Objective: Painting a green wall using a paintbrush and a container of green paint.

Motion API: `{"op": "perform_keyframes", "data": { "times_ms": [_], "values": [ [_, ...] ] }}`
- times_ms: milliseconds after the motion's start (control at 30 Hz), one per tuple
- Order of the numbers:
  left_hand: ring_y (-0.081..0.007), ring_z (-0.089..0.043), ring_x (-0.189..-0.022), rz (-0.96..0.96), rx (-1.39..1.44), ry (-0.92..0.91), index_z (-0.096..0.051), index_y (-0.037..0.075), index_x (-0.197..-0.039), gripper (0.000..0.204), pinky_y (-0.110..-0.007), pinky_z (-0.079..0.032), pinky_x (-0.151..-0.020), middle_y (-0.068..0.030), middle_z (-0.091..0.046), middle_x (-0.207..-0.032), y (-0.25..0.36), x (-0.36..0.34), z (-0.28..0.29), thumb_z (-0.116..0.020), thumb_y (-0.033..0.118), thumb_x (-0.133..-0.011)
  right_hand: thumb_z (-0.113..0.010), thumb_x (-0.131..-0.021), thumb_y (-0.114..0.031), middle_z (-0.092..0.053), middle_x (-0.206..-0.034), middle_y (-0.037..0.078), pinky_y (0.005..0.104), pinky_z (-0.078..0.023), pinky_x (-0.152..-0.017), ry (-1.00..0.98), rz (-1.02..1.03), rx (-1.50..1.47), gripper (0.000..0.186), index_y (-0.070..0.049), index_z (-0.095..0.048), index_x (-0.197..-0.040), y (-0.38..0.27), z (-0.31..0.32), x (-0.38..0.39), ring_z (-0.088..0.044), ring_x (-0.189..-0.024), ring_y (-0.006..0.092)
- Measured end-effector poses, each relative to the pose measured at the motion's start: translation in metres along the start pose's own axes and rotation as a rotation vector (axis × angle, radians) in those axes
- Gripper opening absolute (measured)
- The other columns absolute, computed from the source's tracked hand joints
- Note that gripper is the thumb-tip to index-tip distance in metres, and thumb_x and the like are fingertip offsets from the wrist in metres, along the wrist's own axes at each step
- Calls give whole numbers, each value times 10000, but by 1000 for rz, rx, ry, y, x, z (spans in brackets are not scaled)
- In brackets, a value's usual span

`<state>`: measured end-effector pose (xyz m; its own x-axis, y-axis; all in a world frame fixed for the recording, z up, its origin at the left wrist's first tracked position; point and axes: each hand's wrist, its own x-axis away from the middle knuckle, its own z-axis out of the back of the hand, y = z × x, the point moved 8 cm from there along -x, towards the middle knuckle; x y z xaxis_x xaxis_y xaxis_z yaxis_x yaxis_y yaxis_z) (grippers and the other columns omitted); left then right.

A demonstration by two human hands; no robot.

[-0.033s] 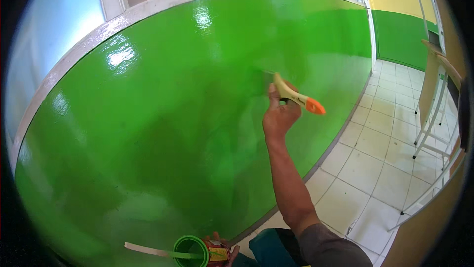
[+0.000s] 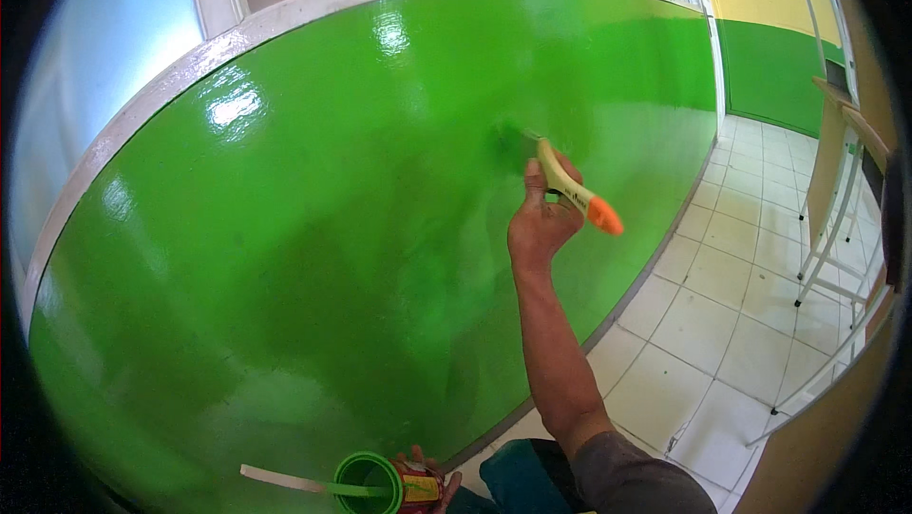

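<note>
My right hand (image 2: 540,229) is closed round a paintbrush (image 2: 570,193) with a pale yellow handle and an orange end. Its bristle end points up and left at the glossy green wall (image 2: 332,229), blurred and partly hidden, so I cannot tell whether it touches. Low in the view, my left hand (image 2: 450,489) wraps round a paint can (image 2: 421,488) with a red and yellow label; only some fingers show. Green paint coats the can's rim and inside. A flat stirring stick (image 2: 282,479) lies across the can's mouth, its pale end sticking out to the left.
A white window frame (image 2: 313,3) runs along the wall's top edge. To the right is a white tiled floor (image 2: 712,314), with a grey strip along the wall's foot. White metal-legged furniture (image 2: 825,276) stands at the far right. Beyond is a yellow and green wall (image 2: 774,67).
My right hand and the paintbrush have shifted slightly right, and the handle's orange end has tipped a little lower. The left hand and paint can look unchanged.
</note>
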<state>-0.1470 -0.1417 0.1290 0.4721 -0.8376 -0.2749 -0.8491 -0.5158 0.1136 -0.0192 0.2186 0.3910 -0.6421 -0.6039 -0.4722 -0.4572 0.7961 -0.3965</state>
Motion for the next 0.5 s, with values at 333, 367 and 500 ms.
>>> {"op": "perform_keyframes", "data": {
  "times_ms": [333, 367, 500],
  "values": [
    [-389, -376, -1374, -190, -719, 344, -471, 128, -1420, 732, -685, -75, -1152, -146, -455, -1470, -8, 2, -5, -559, 609, -875, -736, -830, -66, -701, -977, 128, 362, -507, -767, -586, 383, 18, 258, -50, -689, -1083, -89, -51, 93, -662, -886, 245],
    [-389, -376, -1374, -183, -720, 343, -471, 128, -1420, 732, -685, -75, -1152, -146, -455, -1470, -5, -2, -2, -559, 609, -875, -745, -851, -122, -698, -1017, 130, 330, -513, -781, -543, 198, -76, 274, -29, -683, -1101, -74, -46, 88, -656, -897, 211],
    [-392, -370, -1379, -68, -224, 329, -463, 137, -1428, 778, -681, -94, -1154, -144, -458, -1468, -12, -3, 19, -563, 646, -849, -759, -859, -168, -682, -1045, 115, 299, -513, -808, -396, -227, -35, 337, 9, -664, -1129, -25, -44, 41, -630, -915, 168]
  ]
}}
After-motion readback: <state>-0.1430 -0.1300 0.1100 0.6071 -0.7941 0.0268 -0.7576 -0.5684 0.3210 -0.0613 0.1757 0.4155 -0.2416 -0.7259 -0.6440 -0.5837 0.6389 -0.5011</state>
